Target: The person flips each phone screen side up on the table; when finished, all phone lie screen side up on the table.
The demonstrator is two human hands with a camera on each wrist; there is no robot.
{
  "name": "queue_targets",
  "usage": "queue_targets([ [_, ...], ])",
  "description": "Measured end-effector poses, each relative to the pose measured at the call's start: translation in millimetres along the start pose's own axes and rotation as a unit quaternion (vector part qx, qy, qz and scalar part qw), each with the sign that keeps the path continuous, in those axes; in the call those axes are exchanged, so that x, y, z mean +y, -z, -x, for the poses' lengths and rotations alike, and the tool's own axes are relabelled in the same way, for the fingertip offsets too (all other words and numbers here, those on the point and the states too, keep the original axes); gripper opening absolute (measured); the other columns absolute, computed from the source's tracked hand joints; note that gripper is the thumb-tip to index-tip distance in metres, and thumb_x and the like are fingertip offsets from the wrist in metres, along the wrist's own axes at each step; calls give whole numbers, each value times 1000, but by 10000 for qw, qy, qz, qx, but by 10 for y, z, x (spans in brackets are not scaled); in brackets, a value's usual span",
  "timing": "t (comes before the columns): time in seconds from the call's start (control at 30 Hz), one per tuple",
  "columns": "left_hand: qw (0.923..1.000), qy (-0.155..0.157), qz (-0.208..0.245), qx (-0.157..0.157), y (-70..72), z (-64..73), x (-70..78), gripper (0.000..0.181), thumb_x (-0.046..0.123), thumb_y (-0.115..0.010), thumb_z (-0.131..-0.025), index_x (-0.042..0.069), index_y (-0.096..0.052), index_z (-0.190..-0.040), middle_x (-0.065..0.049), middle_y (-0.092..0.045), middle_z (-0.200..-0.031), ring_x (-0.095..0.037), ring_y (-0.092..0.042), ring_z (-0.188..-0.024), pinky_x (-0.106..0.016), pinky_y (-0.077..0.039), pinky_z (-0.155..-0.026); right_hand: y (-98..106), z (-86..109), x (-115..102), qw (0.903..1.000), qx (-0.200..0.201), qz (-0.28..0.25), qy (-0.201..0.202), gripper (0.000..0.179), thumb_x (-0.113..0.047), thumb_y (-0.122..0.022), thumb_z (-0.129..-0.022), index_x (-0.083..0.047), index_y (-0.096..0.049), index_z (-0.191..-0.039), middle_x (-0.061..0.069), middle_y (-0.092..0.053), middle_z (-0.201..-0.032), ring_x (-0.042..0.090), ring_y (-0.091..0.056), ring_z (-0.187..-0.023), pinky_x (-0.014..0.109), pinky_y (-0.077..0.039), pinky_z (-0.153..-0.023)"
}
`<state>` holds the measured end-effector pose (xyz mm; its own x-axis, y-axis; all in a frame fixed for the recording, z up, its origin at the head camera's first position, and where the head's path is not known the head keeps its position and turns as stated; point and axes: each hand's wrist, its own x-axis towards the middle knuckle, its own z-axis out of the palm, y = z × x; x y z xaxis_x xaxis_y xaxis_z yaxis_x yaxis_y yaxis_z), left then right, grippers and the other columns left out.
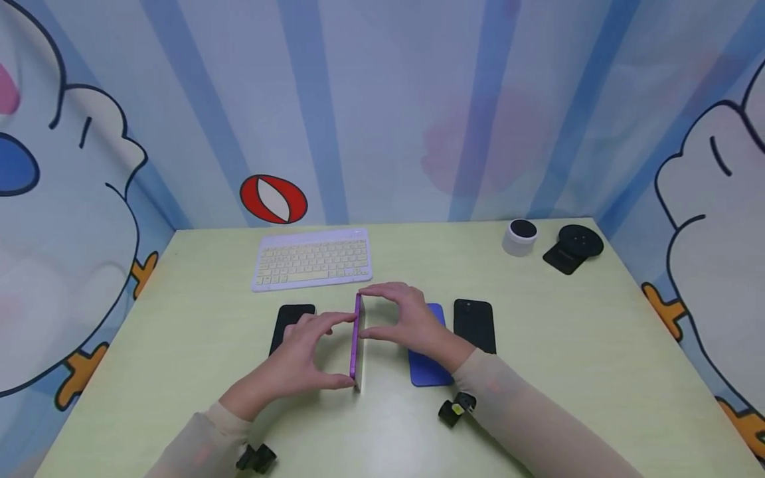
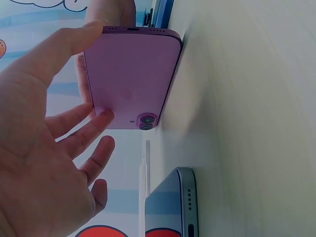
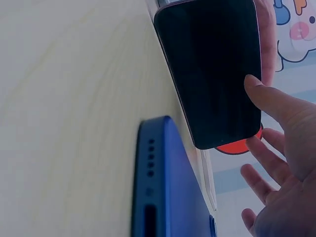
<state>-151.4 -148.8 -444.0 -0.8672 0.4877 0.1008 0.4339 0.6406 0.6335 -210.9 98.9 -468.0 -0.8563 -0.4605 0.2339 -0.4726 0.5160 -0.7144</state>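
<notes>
A purple smartphone [image 1: 356, 342] stands on its long edge on the table, held between both hands. My left hand [image 1: 295, 358] has its thumb at the phone's near short end and a fingertip on the purple back [image 2: 131, 74], which carries two camera lenses. From the other side, my right hand [image 1: 412, 322] lays its thumb on the dark screen [image 3: 212, 74], with a fingertip at the far top corner. Beside the left hand lies a black phone [image 1: 293, 318], screen up and partly covered. Under the right wrist is a blue phone [image 1: 430, 372], partly hidden.
Right of the blue phone lies another black phone [image 1: 475, 325], back up. A lilac keyboard [image 1: 313, 259] sits at the table's back left. At the back right stand a white cylinder with a black top [image 1: 518, 239] and a black round-headed stand [image 1: 576, 245]. A printed curtain [image 1: 388, 119] borders the table.
</notes>
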Motion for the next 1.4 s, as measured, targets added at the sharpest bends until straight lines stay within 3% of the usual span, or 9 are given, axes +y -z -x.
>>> queue_targets([
  [0.2,9996,-218,106,111,20,35,-68,98,39,-98,-66,26,-51,-151,11,-56,-150,-19,-46,-119,-47,-31,-96,-22,-40,26,9981,-528,60,-297,73,-29,-92,-78,-21,-61,-144,-3,-66,-141,22,-59,-133,55,-33,-116],
  [0.47,9995,-219,25,240,54,99,-204,98,39,-99,-65,28,-53,-150,10,-56,-151,-22,-42,-127,-52,-35,-101,-41,-99,79,9910,-1027,811,-287,75,-30,-93,-77,-21,-61,-144,-2,-71,-133,24,-57,-135,59,-26,-115],
  [0.67,9998,58,-98,141,87,134,-253,95,37,-99,-65,27,-55,-149,5,-58,-150,-23,-40,-131,-56,-37,-103,-33,-102,58,9898,-1032,918,-333,72,-27,-95,-74,-19,-66,-139,-1,-71,-133,25,-55,-135,61,-21,-118],
  [0.9,9982,99,-587,-2,40,95,-299,93,36,-100,-63,18,-58,-144,1,-63,-140,-24,-45,-126,-51,-34,-97,5,-84,61,9880,-972,1126,-421,67,-28,-95,-74,-18,-69,-135,3,-70,-134,28,-55,-135,62,-24,-116],
  [1.17,9928,258,-1157,-195,-3,32,-329,96,42,-99,-60,15,-59,-143,-4,-63,-142,-25,-45,-127,-52,-33,-98,18,-100,87,9841,-1083,1295,-545,68,-32,-94,-75,-18,-69,-136,5,-65,-137,29,-51,-137,63,-20,-118],
  [1.4,9873,175,-1559,-237,-44,-42,-341,98,45,-99,-56,11,-61,-140,-6,-64,-140,-27,-46,-126,-49,-36,-98,45,-112,76,9828,-1158,1300,-615,69,-33,-93,-75,-18,-68,-138,5,-63,-140,30,-48,-140,62,-19,-118],
])
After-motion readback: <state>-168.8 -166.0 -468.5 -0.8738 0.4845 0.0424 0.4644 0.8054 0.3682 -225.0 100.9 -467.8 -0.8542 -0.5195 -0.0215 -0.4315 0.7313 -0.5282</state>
